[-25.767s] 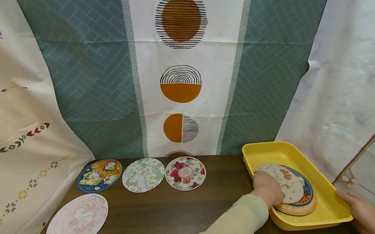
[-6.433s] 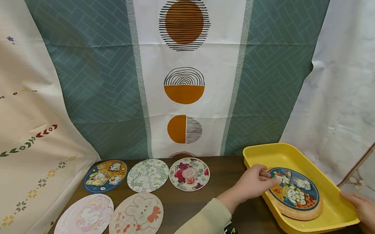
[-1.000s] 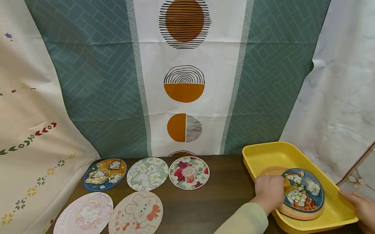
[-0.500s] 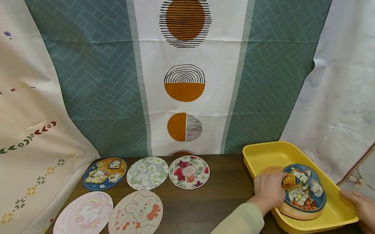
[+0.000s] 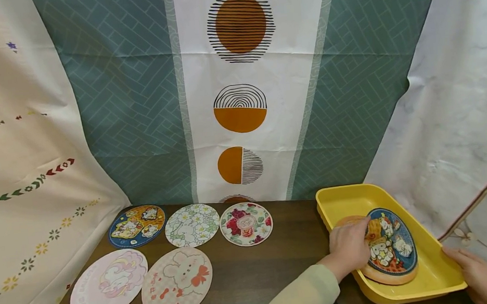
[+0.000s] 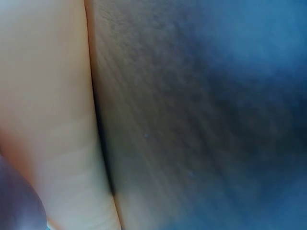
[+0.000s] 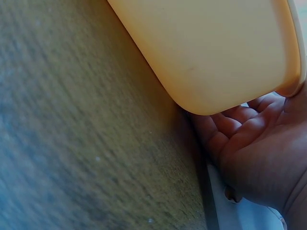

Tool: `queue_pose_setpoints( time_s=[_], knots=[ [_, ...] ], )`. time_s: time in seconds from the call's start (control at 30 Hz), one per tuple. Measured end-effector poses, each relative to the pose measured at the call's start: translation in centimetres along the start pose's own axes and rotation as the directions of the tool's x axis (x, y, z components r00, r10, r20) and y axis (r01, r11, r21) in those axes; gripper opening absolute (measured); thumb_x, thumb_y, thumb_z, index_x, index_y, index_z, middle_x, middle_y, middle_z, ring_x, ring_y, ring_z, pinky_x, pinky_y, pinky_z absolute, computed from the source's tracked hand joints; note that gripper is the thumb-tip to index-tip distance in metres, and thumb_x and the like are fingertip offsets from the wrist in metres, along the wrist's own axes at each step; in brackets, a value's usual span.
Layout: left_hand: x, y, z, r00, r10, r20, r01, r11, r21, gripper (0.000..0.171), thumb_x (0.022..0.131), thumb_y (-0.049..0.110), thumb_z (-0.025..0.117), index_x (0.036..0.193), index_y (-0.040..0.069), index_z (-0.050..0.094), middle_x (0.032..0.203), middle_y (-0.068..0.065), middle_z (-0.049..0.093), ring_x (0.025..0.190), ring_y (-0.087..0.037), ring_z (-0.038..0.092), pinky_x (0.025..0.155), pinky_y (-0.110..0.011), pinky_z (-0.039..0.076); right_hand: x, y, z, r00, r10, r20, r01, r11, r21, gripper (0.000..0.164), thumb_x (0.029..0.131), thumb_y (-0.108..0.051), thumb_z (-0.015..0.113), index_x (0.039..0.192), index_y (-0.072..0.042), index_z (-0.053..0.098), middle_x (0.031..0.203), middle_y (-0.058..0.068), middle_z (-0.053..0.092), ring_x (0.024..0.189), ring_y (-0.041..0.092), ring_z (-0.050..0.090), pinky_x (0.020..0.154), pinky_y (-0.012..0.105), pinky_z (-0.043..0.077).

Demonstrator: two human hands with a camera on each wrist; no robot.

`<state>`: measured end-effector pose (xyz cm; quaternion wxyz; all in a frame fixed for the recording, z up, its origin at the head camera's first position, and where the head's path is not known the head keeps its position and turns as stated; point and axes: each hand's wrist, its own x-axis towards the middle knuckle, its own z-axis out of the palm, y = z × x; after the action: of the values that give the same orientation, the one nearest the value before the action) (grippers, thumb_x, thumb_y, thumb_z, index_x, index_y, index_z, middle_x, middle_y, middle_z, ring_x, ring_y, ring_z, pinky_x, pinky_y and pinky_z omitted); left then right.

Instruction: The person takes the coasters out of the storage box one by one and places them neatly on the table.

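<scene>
In the head view my left hand (image 5: 351, 248) reaches over the left wall of a yellow tray (image 5: 442, 269). Its fingers pinch the left edge of a round blue-bordered placemat (image 5: 401, 247) printed with cartoon figures. That placemat lies on top of a bread-coloured round piece (image 5: 389, 278), partly hidden beneath it. My right hand (image 5: 475, 271) grips the tray's right rim near the front corner, thumb at the rim. In the right wrist view, the fingers (image 7: 235, 127) curl against the tray's outer side. The left wrist view shows mostly the tray's outer wall (image 6: 48, 96) close up and blurred dark wood.
Several round placemats lie flat on the dark wooden table (image 5: 271, 275) at left: blue-orange (image 5: 137, 226), white-flowered (image 5: 192, 225), rose-patterned (image 5: 246, 224), pink unicorn (image 5: 109, 285) and rabbit (image 5: 177, 283). Patterned cloths hang behind and on both sides.
Over the last second the blue-bordered placemat shifts and turns slightly on the stack under my left fingers. Earlier, the rabbit placemat went from the tray to the table. The right hand stays put.
</scene>
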<state>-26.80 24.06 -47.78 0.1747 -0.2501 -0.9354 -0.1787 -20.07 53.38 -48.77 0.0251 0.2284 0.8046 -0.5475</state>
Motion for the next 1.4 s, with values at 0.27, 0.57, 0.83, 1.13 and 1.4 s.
queue_pose_setpoints(
  time_s=[0.27, 0.57, 0.83, 1.13, 1.4],
  knots=[
    [-0.1, 0.1, 0.2, 0.999, -0.035, -0.013, 0.035, 0.999, -0.007, 0.044, 0.095, 0.042, 0.070, 0.136, 0.037, 0.057, 0.110, 0.025, 0.067, 0.097, 0.004, 0.062, 0.084, -0.020, 0.045, 0.1, 0.0, 0.0, 1.000, 0.018, 0.021, -0.018, 1.000, 0.012, 0.062, 0.108, -0.048, 0.033, 0.114, 0.011, 0.048, 0.083, 0.005, 0.061, 0.072, 0.024, 0.063, 0.066, 0.039, 0.056],
    [-0.3, 0.1, -0.1, 0.998, -0.047, -0.041, 0.046, 0.999, -0.026, 0.029, 0.097, 0.047, 0.068, 0.125, 0.041, 0.063, 0.105, 0.028, 0.068, 0.087, 0.005, 0.063, 0.078, -0.018, 0.041, -0.1, -0.3, -0.1, 0.999, 0.003, 0.054, -0.005, 1.000, 0.027, 0.060, 0.108, -0.050, 0.034, 0.112, 0.008, 0.051, 0.084, 0.004, 0.061, 0.074, 0.024, 0.064, 0.067, 0.040, 0.057],
    [-0.7, -0.1, -0.4, 0.998, -0.029, -0.062, 0.027, 0.999, -0.034, 0.028, 0.098, 0.045, 0.066, 0.126, 0.041, 0.063, 0.102, 0.028, 0.067, 0.081, 0.004, 0.061, 0.069, -0.019, 0.046, -0.2, -0.3, 0.0, 0.999, 0.019, 0.050, -0.021, 0.999, 0.033, 0.058, 0.108, -0.051, 0.036, 0.107, 0.004, 0.053, 0.083, 0.004, 0.060, 0.073, 0.025, 0.063, 0.067, 0.040, 0.056],
    [-0.7, -0.5, -1.0, 0.997, -0.027, -0.066, 0.020, 0.996, -0.091, 0.032, 0.099, 0.042, 0.067, 0.130, 0.041, 0.062, 0.109, 0.028, 0.068, 0.085, 0.005, 0.061, 0.066, -0.020, 0.049, -0.3, -0.3, 0.1, 0.999, 0.019, 0.039, -0.020, 1.000, 0.010, 0.063, 0.109, -0.048, 0.032, 0.116, 0.011, 0.049, 0.084, 0.006, 0.061, 0.073, 0.026, 0.064, 0.066, 0.041, 0.057],
    [-0.8, -1.3, -1.8, 0.993, -0.004, -0.120, -0.018, 0.983, -0.184, 0.027, 0.099, 0.036, 0.068, 0.126, 0.039, 0.066, 0.108, 0.027, 0.067, 0.088, 0.009, 0.060, 0.070, -0.014, 0.048, -0.4, -0.1, 0.0, 0.998, 0.045, 0.034, -0.046, 0.999, 0.030, 0.072, 0.109, -0.048, 0.033, 0.134, 0.019, 0.038, 0.087, 0.005, 0.064, 0.077, 0.026, 0.066, 0.069, 0.043, 0.058]
  ],
)
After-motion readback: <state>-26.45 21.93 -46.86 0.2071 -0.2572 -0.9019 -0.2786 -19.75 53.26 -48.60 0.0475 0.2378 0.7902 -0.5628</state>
